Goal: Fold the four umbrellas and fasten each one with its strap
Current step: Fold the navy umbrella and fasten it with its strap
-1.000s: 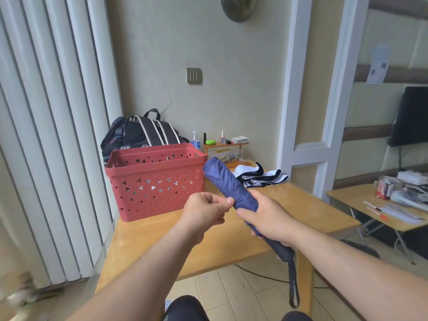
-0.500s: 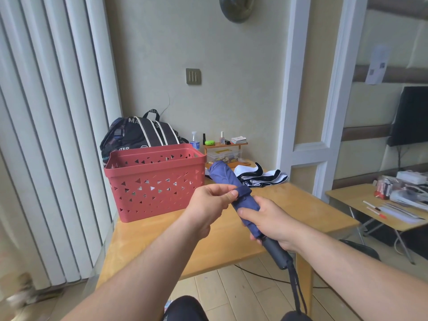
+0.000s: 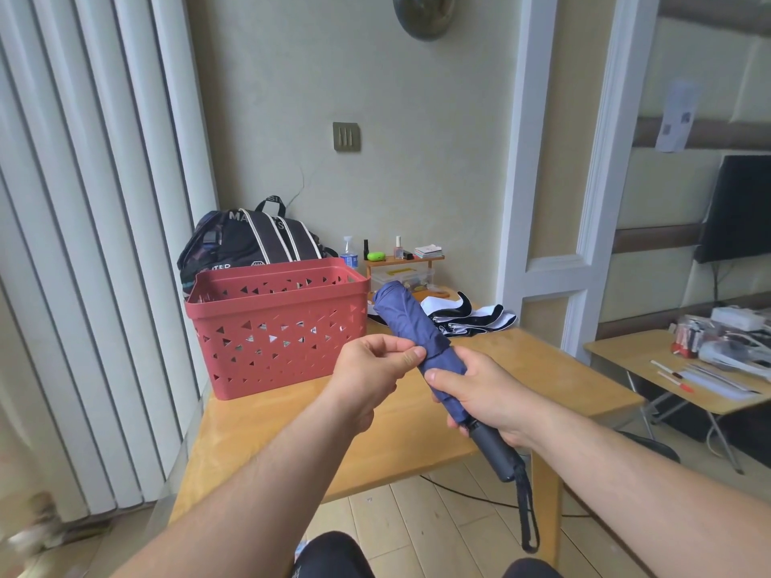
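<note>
A folded navy blue umbrella (image 3: 406, 321) is held above the wooden table (image 3: 417, 431), its top pointing away toward the wall and its dark handle toward me. My right hand (image 3: 486, 394) grips it near the handle end, and a black wrist loop (image 3: 527, 511) dangles below. My left hand (image 3: 375, 367) pinches the fabric or strap at the umbrella's middle with thumb and fingers. A black and white umbrella (image 3: 467, 317) lies loose and unfolded on the far part of the table.
A red perforated basket (image 3: 277, 327) stands on the table's left, a dark backpack (image 3: 250, 244) behind it. A small shelf with bottles (image 3: 402, 260) sits by the wall. White vertical blinds hang at left. A second table (image 3: 688, 369) with clutter stands at right.
The umbrella has been pulled a little nearer and its handle raised. My left hand has shifted up along the fabric to pinch at the umbrella's middle.
</note>
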Motion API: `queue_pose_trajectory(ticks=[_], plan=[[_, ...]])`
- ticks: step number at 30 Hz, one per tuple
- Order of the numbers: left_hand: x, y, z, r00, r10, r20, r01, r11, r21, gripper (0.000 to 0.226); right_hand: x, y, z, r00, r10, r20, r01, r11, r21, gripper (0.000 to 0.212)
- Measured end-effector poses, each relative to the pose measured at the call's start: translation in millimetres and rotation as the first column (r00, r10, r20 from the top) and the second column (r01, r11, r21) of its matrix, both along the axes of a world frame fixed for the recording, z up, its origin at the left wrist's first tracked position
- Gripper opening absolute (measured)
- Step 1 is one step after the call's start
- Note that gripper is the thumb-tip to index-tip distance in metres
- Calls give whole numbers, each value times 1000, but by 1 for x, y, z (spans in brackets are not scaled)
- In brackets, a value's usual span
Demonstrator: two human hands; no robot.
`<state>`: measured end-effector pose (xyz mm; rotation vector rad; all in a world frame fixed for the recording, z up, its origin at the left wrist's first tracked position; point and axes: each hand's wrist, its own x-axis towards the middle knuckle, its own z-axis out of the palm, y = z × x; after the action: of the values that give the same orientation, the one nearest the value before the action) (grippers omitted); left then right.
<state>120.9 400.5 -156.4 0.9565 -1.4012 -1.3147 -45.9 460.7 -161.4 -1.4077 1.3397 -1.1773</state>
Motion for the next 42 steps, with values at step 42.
queue_pose_trajectory(ticks=[42], plan=[[11, -30, 35, 774, 94, -627, -54, 995, 82, 18, 29, 11, -36, 972, -11, -233, -47, 969, -242, 17]])
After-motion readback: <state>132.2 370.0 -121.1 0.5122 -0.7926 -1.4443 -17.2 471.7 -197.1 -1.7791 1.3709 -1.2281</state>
